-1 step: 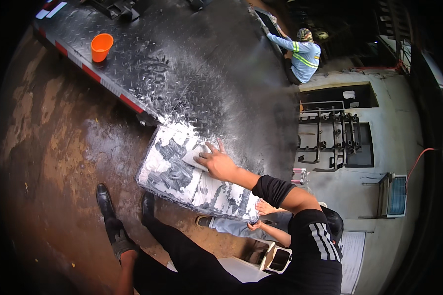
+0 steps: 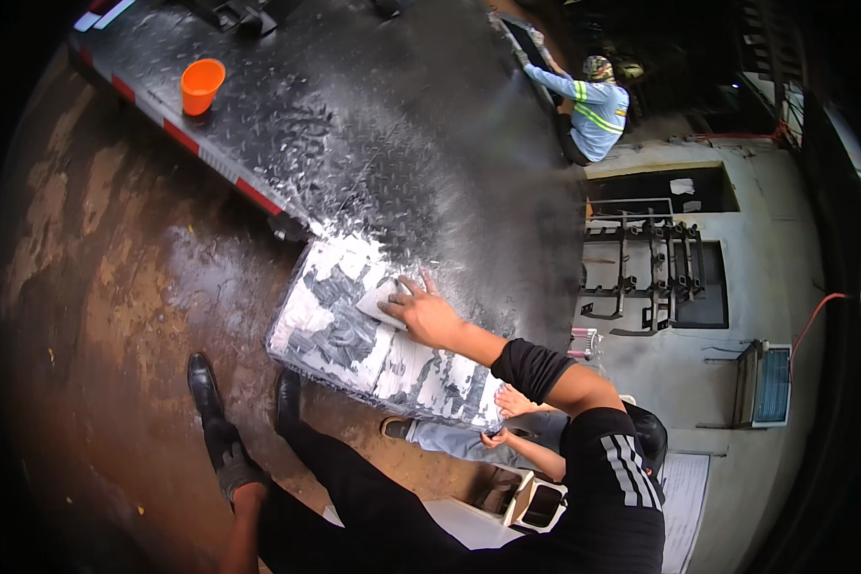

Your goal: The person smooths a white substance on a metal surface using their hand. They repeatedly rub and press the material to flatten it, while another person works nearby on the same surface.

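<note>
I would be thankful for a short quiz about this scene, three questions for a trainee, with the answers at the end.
1. Which colour is the cup on the dark platform?
(a) green (b) orange (c) blue

2. True or false: the left hand is holding the cup.

3. Fill in: the right hand is over a panel that shows dark and ____ patches.

Key: 1. (b), orange. 2. False: the cup stands on the platform, away from the left hand. 3. White.
</note>
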`<action>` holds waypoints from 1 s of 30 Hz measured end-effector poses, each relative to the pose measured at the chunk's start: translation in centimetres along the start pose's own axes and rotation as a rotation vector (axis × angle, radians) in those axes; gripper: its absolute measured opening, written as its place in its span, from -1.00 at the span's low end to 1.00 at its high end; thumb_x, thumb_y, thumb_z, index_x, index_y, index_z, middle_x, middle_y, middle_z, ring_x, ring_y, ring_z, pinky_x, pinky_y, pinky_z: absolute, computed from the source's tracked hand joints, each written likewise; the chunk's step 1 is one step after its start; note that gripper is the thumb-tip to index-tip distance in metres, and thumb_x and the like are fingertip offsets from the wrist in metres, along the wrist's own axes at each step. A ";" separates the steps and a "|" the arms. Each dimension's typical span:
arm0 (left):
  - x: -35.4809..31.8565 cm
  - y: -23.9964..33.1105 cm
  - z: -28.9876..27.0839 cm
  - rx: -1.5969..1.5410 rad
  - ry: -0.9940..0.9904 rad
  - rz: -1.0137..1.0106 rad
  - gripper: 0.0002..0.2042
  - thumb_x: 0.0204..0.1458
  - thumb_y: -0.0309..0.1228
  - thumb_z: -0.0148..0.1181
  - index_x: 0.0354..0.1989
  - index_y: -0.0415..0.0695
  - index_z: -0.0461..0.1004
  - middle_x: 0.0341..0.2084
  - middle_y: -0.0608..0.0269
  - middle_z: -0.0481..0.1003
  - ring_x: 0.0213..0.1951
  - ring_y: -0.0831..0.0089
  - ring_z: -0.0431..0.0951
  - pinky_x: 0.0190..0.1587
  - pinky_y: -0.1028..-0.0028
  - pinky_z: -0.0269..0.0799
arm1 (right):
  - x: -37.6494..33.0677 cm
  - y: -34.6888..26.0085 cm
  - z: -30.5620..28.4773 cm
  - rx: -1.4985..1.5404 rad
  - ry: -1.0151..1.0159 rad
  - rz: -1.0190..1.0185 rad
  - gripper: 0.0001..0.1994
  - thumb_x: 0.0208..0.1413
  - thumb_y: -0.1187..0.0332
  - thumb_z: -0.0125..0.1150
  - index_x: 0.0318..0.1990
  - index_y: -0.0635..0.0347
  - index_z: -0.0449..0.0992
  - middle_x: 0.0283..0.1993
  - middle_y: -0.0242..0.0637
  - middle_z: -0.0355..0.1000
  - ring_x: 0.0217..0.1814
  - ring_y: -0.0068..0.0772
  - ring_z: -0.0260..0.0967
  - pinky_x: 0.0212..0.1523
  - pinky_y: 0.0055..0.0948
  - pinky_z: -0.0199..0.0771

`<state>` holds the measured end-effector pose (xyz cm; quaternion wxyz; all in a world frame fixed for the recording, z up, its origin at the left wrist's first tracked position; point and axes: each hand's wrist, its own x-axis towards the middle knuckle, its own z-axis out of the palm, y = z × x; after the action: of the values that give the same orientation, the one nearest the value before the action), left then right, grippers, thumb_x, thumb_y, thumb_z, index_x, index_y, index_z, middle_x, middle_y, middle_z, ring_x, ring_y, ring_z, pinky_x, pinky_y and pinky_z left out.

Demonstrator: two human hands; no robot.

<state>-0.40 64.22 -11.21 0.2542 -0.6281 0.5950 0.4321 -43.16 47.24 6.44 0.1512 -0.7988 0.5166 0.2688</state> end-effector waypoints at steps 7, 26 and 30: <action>0.1 -0.4 0.4 -0.005 0.018 -0.051 -0.25 -0.14 -0.25 0.35 0.32 0.06 0.22 0.14 0.04 0.37 0.06 0.02 0.50 0.08 0.14 0.44 | -0.6 -0.2 2.7 0.158 -0.045 -0.102 -0.29 0.08 0.60 -0.09 0.46 0.22 0.02 0.39 0.05 0.21 0.47 0.00 0.12 0.43 -0.24 0.18; 1.2 0.9 -1.5 -0.044 -0.085 -0.136 -0.20 -0.14 -0.24 0.38 0.37 0.08 0.19 0.22 0.07 0.33 0.10 -0.02 0.47 0.12 0.11 0.44 | 1.4 -1.4 3.4 0.128 0.115 0.007 -0.43 -0.03 0.59 0.07 0.25 0.28 0.40 0.33 0.04 0.30 0.45 0.09 0.16 0.47 -0.01 0.05; 1.7 1.6 -2.1 -0.010 -0.085 -0.095 -0.20 -0.11 -0.22 0.36 0.38 0.05 0.17 0.22 0.02 0.33 0.12 -0.04 0.46 0.15 0.10 0.42 | 3.5 -1.8 3.5 0.156 0.164 0.077 -0.36 -0.04 0.61 0.05 0.32 0.25 0.32 0.37 0.03 0.25 0.50 0.05 0.07 0.49 0.03 -0.05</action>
<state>-1.57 61.34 -11.29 0.2964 -0.6382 0.5509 0.4487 -41.32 47.22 1.45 0.1597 -0.7834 0.5770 0.1669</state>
